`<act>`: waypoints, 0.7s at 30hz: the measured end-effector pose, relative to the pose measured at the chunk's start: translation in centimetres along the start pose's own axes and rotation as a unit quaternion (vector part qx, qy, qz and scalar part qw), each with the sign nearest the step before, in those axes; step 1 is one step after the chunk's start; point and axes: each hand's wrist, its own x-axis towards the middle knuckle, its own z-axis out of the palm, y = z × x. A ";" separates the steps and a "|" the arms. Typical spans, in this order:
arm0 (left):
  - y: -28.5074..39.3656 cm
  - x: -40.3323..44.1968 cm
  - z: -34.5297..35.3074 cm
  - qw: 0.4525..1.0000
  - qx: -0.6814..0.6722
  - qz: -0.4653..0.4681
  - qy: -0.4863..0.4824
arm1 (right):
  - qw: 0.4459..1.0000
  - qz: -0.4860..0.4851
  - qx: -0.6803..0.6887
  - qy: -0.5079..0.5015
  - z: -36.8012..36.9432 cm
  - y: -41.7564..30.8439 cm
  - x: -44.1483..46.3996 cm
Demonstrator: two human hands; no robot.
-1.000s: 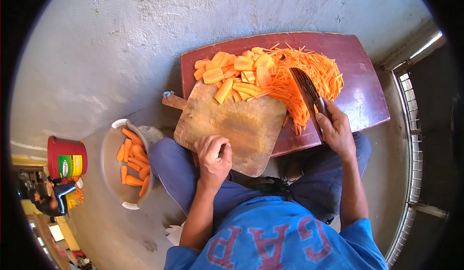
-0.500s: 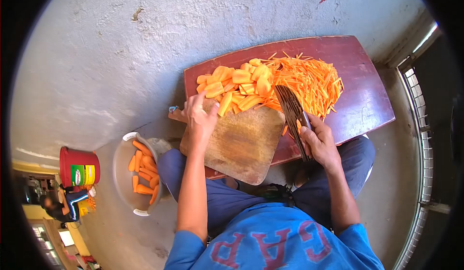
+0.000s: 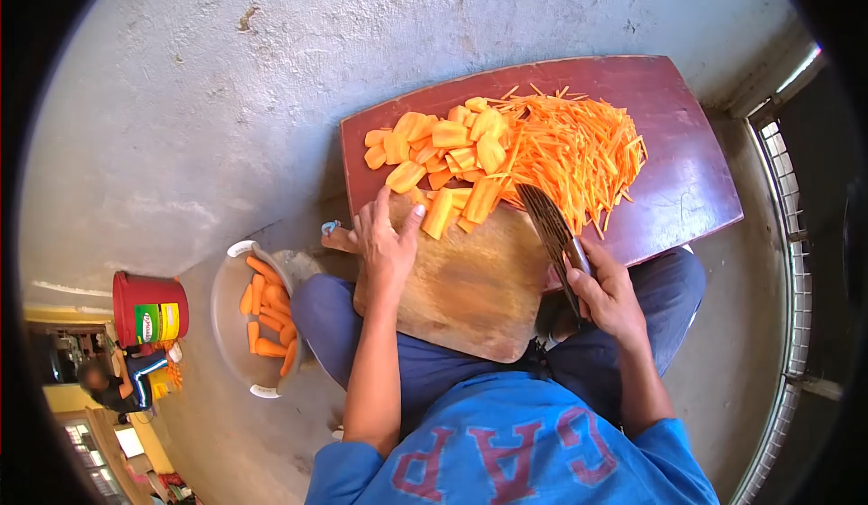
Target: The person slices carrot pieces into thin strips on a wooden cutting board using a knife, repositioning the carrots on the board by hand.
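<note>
My left hand (image 3: 386, 250) rests on the upper left of the wooden cutting board (image 3: 470, 297), its fingers apart, beside the board's handle (image 3: 339, 237). Just beyond its fingertips lie flat carrot slices (image 3: 449, 133), piled on the table with some overlapping the board's far edge. In my right hand (image 3: 608, 292) is a knife (image 3: 546, 222) with a wide dark blade, held by its handle over the board's right edge. The blade tip is close to a heap of thin carrot strips (image 3: 579, 157).
The dark red table (image 3: 674, 157) stands against a rough pale wall (image 3: 271, 89). A grey tub (image 3: 222, 324) of whole carrots (image 3: 271, 311) is on the floor at left, near a red bucket (image 3: 127, 311). Farther off sits another person (image 3: 117, 387).
The cutting board has shifted toward my body and slightly right, away from the pile. My left hand has moved down with it. Some slices now hang over its far edge.
</note>
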 end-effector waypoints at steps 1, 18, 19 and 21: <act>0.8 -0.8 -0.2 1.000 0.003 -0.001 0.001 | 1.000 -0.002 -0.014 0.004 -0.2 0.0 -0.6; 5.6 -1.4 -0.8 0.984 -0.073 0.152 -0.051 | 0.984 -0.074 -0.155 -0.039 2.6 -1.6 -2.9; 5.4 -1.6 -0.6 0.985 -0.107 0.129 -0.047 | 0.985 -0.069 -0.152 -0.041 2.7 -1.5 -3.0; 4.9 -1.8 -0.9 0.983 -0.140 0.118 -0.028 | 0.986 -0.068 -0.149 -0.045 3.1 -1.9 -3.3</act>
